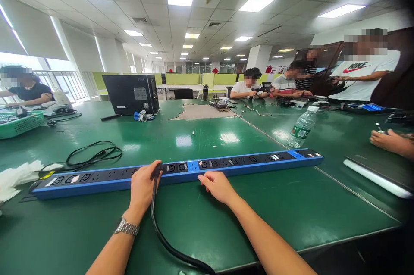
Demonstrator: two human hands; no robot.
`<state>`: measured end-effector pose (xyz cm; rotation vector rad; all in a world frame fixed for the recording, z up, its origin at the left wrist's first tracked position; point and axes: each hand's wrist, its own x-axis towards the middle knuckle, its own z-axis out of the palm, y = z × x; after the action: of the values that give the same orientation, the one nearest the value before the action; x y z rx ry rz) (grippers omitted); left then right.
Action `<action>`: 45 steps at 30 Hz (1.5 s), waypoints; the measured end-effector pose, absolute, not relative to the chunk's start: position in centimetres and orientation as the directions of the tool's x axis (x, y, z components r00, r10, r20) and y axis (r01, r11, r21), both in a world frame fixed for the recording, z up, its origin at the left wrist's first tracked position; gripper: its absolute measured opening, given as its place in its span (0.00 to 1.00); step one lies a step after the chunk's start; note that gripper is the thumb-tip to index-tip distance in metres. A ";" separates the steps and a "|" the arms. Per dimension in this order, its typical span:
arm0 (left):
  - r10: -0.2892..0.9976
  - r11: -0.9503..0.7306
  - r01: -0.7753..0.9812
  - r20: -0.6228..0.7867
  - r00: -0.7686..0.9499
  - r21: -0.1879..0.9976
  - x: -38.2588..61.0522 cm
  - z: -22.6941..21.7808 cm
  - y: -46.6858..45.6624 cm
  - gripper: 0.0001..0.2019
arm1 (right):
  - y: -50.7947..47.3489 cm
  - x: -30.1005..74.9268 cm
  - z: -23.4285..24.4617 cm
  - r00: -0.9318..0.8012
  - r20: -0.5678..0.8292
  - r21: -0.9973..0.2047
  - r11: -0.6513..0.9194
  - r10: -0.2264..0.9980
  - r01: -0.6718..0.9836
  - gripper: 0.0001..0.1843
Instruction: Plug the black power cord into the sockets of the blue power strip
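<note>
A long blue and black power strip point(233, 161) lies across the green table in front of me. My left hand point(144, 186), with a metal watch on its wrist, is closed around a black plug point(158, 168) at the strip's sockets, left of the middle. Whether the plug is fully seated is hidden by the fingers. From it a thick black cable point(164, 240) hangs toward me and over the near edge. My right hand point(215, 183) rests by the strip's front side, its fingers curled; nothing shows in them.
A water bottle point(302, 127) stands behind the strip's right end. Coiled black cable point(93, 154) and white tissue point(19, 176) lie at left, near a green basket point(22, 124). A black computer case point(131, 94) stands farther back. Another person's hand point(391, 142) is at right.
</note>
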<state>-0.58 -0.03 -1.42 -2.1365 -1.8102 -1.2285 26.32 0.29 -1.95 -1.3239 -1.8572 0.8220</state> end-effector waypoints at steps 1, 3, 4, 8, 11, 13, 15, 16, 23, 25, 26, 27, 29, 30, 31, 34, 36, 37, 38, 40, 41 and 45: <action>0.787 -0.301 0.848 0.616 -0.038 0.437 -0.5 -1.2 -0.2 0.17 | 0.3 26.3 -2.0 -0.229 0.182 -0.815 0.277 0.956 0.509 0.21; 0.761 -0.274 0.814 0.633 -0.142 0.512 -0.2 -0.6 -0.6 0.18 | 0.4 26.3 -2.0 -0.227 0.184 -0.817 0.277 0.956 0.507 0.21; 0.739 -0.253 0.792 0.639 -0.213 0.556 0.0 -0.3 -0.8 0.19 | 0.4 26.3 -2.1 -0.228 0.185 -0.817 0.278 0.956 0.505 0.21; 0.715 -0.284 0.751 0.653 -0.248 0.596 1.7 0.2 -1.1 0.19 | 0.5 26.2 -2.1 -0.239 0.193 -0.810 0.293 0.951 0.508 0.20; 0.747 -0.361 0.757 0.655 -0.115 0.545 3.6 -0.1 -0.4 0.17 | 0.5 26.2 -2.2 -0.239 0.200 -0.803 0.299 0.950 0.516 0.21; 0.759 -0.405 0.746 0.650 -0.047 0.528 5.1 -0.5 0.4 0.17 | 0.6 26.2 -2.2 -0.242 0.202 -0.799 0.303 0.949 0.520 0.21; 0.774 -0.422 0.743 0.633 -0.003 0.519 6.6 -0.7 1.2 0.17 | 0.6 26.3 -2.2 -0.244 0.204 -0.795 0.306 0.948 0.524 0.21; 0.784 -0.416 0.754 0.620 0.014 0.509 7.3 -0.7 1.5 0.17 | 0.6 26.3 -2.2 -0.243 0.206 -0.794 0.307 0.948 0.524 0.21; 0.866 -0.297 0.866 0.495 0.067 0.402 9.5 0.2 2.0 0.16 | 0.6 26.2 -2.1 -0.232 0.224 -0.793 0.315 0.947 0.521 0.21; 0.866 -0.299 0.880 0.492 0.088 0.370 9.7 0.5 1.6 0.16 | 0.6 26.2 -2.1 -0.230 0.234 -0.783 0.323 0.945 0.531 0.20; 0.862 -0.302 0.889 0.497 0.100 0.345 9.9 0.5 1.4 0.16 | 0.6 26.1 -2.1 -0.230 0.235 -0.782 0.325 0.944 0.532 0.20; 0.856 -0.306 0.898 0.504 0.114 0.316 10.1 0.6 1.2 0.16 | 0.6 26.1 -2.1 -0.230 0.235 -0.782 0.324 0.944 0.532 0.20; 0.846 -0.313 0.914 0.513 0.145 0.257 10.5 0.7 0.8 0.16 | 0.6 26.0 -2.1 -0.231 0.230 -0.785 0.320 0.945 0.530 0.19; 0.845 -0.309 0.921 0.512 0.153 0.235 10.7 0.7 0.6 0.16 | 0.5 26.0 -2.1 -0.231 0.229 -0.785 0.319 0.946 0.531 0.19; 0.848 -0.302 0.927 0.507 0.155 0.222 10.9 0.8 0.5 0.16 | 0.5 26.0 -2.2 -0.230 0.230 -0.784 0.320 0.946 0.532 0.19; 0.861 -0.270 0.937 0.491 0.131 0.223 11.1 0.9 0.3 0.16 | 0.5 25.9 -2.3 -0.225 0.237 -0.777 0.323 0.945 0.540 0.19; 0.863 -0.268 0.933 0.490 0.123 0.239 11.1 0.8 0.3 0.16 | 0.5 25.9 -2.3 -0.221 0.243 -0.771 0.327 0.944 0.547 0.19; 0.861 -0.271 0.930 0.495 0.118 0.249 11.0 0.7 0.3 0.16 | 0.4 25.9 -2.4 -0.220 0.246 -0.769 0.328 0.944 0.549 0.19; 0.856 -0.274 0.926 0.505 0.111 0.261 10.9 0.5 0.3 0.16 | 0.4 25.9 -2.4 -0.220 0.248 -0.769 0.330 0.944 0.548 0.19; 0.842 -0.284 0.914 0.532 0.093 0.289 10.8 0.0 0.4 0.17 | 0.5 26.0 -2.4 -0.219 0.248 -0.772 0.329 0.944 0.544 0.19; 0.834 -0.293 0.905 0.546 0.085 0.307 10.8 -0.2 0.4 0.17 | 0.5 26.0 -2.5 -0.216 0.245 -0.776 0.325 0.945 0.540 0.19; 0.815 -0.335 0.849 0.577 0.044 0.408 10.5 -1.2 0.8 0.18 | 0.7 26.0 -2.5 -0.195 0.235 -0.799 0.304 0.952 0.519 0.20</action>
<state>10.47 0.77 -1.23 -2.2374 -1.7853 -1.1828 26.00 0.71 -2.53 -1.3155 -1.8353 0.7448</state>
